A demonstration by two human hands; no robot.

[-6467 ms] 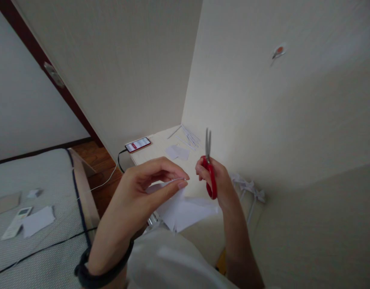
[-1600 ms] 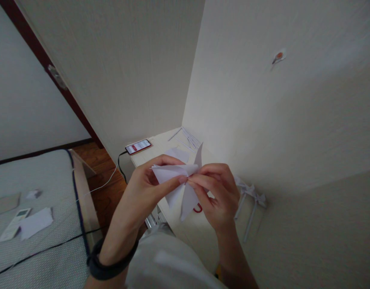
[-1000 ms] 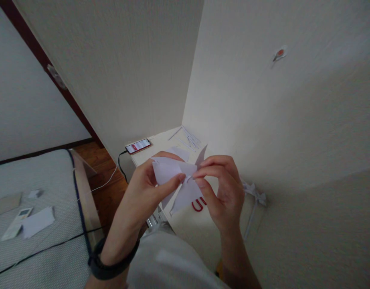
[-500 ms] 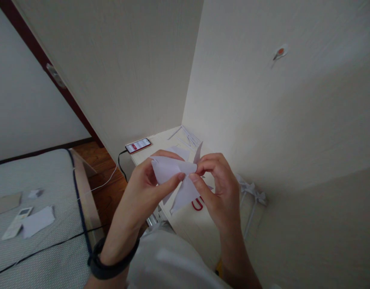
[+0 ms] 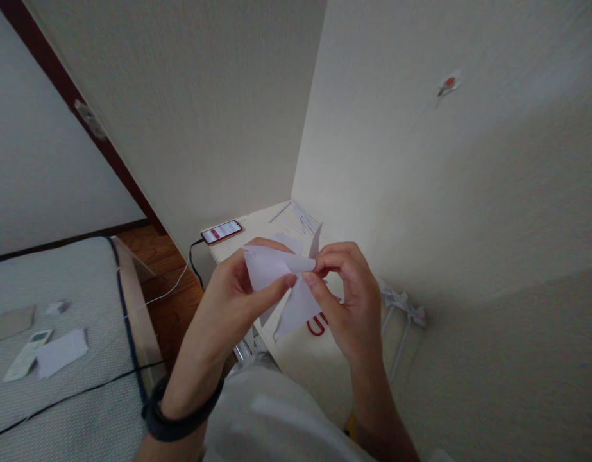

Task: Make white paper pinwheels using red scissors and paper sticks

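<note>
A folded white paper shape (image 5: 290, 292) with pointed flaps is held up between both hands over a small white table (image 5: 257, 234) in the room's corner. My left hand (image 5: 235, 295) pinches its left part between thumb and fingers. My right hand (image 5: 346, 298) pinches the centre of the same paper from the right. Red-handled scissors (image 5: 317, 326) lie on the table under the paper, mostly hidden by it and by my right hand.
A phone (image 5: 221, 231) with a lit screen and a cable lies at the table's far left edge. Paper strips (image 5: 303, 221) and scraps lie at the back of the table. A bed at the left holds a remote (image 5: 21, 362) and paper (image 5: 59, 353). Walls close in ahead and right.
Earlier my right hand held the red scissors upright beside the paper; now the scissors lie on the table and both hands pinch the paper, which has been turned and refolded slightly.
</note>
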